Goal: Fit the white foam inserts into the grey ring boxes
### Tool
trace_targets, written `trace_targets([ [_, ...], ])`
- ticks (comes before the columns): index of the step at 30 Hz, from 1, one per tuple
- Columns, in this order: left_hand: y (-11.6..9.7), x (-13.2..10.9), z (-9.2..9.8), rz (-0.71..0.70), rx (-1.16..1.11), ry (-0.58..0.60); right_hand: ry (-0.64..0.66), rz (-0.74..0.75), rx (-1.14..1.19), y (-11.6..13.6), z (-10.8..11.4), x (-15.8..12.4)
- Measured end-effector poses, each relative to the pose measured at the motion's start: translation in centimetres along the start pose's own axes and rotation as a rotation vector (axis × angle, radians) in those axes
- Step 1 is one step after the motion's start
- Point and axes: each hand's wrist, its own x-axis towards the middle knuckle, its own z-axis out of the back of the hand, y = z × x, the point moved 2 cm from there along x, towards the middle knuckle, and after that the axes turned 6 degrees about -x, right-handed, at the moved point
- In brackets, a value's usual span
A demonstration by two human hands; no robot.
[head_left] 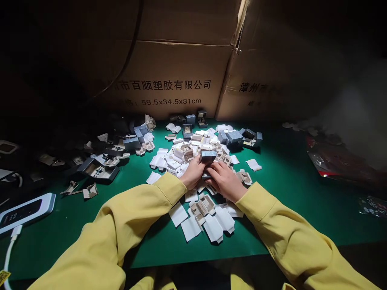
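A small blue-grey hinged box (208, 154) is held up over the middle of the pile, its lid raised. My left hand (193, 172) is closed around its left side. My right hand (223, 177) reaches into or against the front of the box with bent fingers; what its fingertips touch is hidden. Below and around both hands lie many folded white and grey card inserts (203, 207). White paper pieces (214, 228) lie nearest me.
Open blue-grey boxes (101, 171) sit at the left, and more boxes (234, 137) stand behind the pile. Large cardboard cartons (169, 64) wall off the back. A white device (28, 211) with a cable lies left; a clear plastic bag (329, 157) lies right on the green table (281, 201).
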Motion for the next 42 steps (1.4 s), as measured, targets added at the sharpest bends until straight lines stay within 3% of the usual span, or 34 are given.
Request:
trace_targets([
  [7, 0.5, 0.2, 0.3, -0.007, 0.003, 0.006, 0.051, 0.008, -0.024, 0.0, -0.4, -0.1],
  [10, 0.5, 0.2, 0.4, -0.016, -0.006, 0.001, 0.015, 0.028, -0.02, 0.2, -0.1, -0.1],
  [15, -0.1, -0.1, 0.2, 0.022, -0.01, -0.039, -0.272, 0.089, 0.145, -0.8, 1.8, -0.4],
  [18, -0.3, -0.3, -0.1, 0.127, -0.096, -0.032, -0.433, -0.17, 0.075, -3.4, 2.3, -0.8],
  [20, -0.4, -0.3, -0.2, 0.153, -0.132, -0.028, -0.364, -0.371, -0.048, -5.4, 1.6, -1.2],
  [22, -0.5, -0.4, -0.2, 0.152, -0.143, -0.032, -0.163, -0.507, -0.106, -7.1, 0.3, -1.6],
  [24, -0.6, -0.4, -0.3, 0.155, -0.147, -0.037, 0.066, -0.559, -0.081, -8.1, -1.0, -2.0],
  [26, -0.6, -0.4, -0.3, 0.164, -0.152, -0.038, 0.199, -0.569, -0.05, -8.5, -1.8, -2.2],
  [39, -0.8, -0.5, -0.3, 0.201, -0.137, -0.007, 0.151, -0.475, 0.033, -8.1, -1.6, -2.1],
  [42, -0.8, -0.4, -0.3, 0.198, -0.136, -0.012, 0.084, -0.464, 0.047, -8.0, -0.6, -1.8],
])
